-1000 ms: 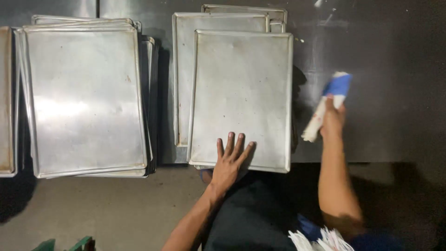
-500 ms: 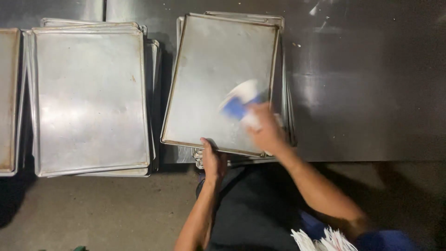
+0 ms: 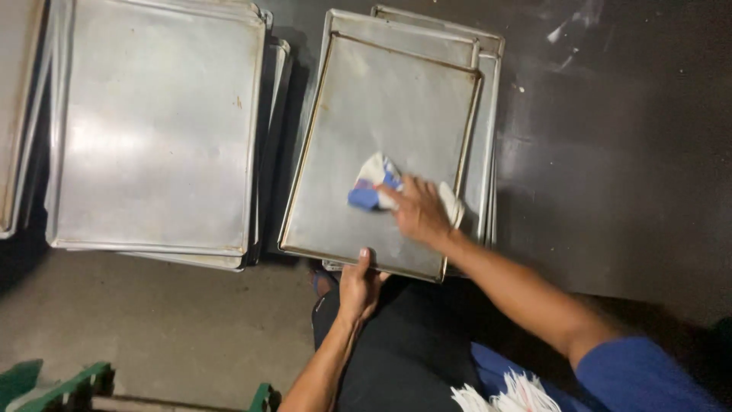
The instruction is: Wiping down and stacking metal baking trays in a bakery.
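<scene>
You are looking straight down at a dark, scuffed floor (image 3: 610, 175) that turns to paler, dusty concrete (image 3: 152, 328) toward seven o'clock, with stacks of metal baking trays laid flat across it. At the centre of your view lies the top tray (image 3: 381, 130) of the nearer stack, a dull silver sheet with a brownish, worn rim, sitting slightly askew on the trays under it (image 3: 488, 152), whose edges stick out at one and three o'clock. Your right hand (image 3: 418, 212) comes in from five o'clock, the forearm crossing the tray's lower right corner, and presses a white and blue cloth (image 3: 374, 183) flat against the tray's face; the fingers are curled over the bunched cloth, with more of the white fabric showing past the knuckles on the three o'clock side. Your left hand (image 3: 358, 286) sits at six o'clock of that tray, gripping its near edge, the thumb hooked up over the rim and the other fingers hidden underneath, so you cannot tell how they lie. At nine to ten o'clock a second, larger stack of trays (image 3: 152, 130) rests well apart from your hands, its top sheet brighter and cleaner looking, and one more tray edge (image 3: 15, 114) shows at the far left border. Green frame pieces (image 3: 69, 381) poke in at seven o'clock. Your dark trousers (image 3: 404, 358) and blue sleeve (image 3: 640, 374) fill the bottom, with a bundle of white strips (image 3: 503, 395) at five o'clock.
</scene>
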